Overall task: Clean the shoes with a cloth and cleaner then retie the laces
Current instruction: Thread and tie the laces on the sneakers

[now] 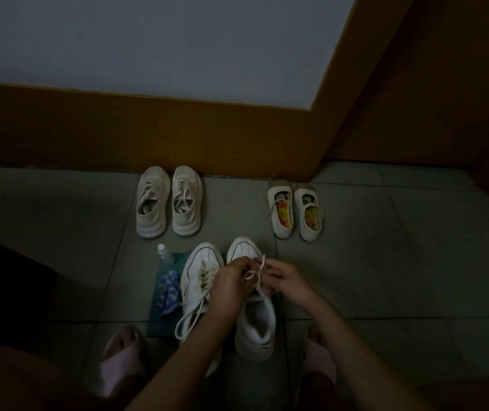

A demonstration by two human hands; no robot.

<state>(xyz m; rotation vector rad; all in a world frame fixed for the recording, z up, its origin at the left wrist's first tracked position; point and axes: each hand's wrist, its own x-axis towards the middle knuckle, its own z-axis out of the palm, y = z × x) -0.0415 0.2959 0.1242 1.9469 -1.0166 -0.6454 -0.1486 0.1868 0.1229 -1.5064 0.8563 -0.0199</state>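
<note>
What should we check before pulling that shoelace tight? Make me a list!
1. Both hands holding the lace: ok. The left hand and right hand each pinch it.
2. Sneaker being tied sits sole-down on the floor: ok.
3. Knot formed properly: cannot tell. A loop sticks up, but the fingers hide the crossing.
4. Other sneaker tied: not ok. Its loose laces trail off the shoe.
5. Cloth and bottle out of the way: ok. They lie to the side of the other sneaker, away from the hands.
</note>
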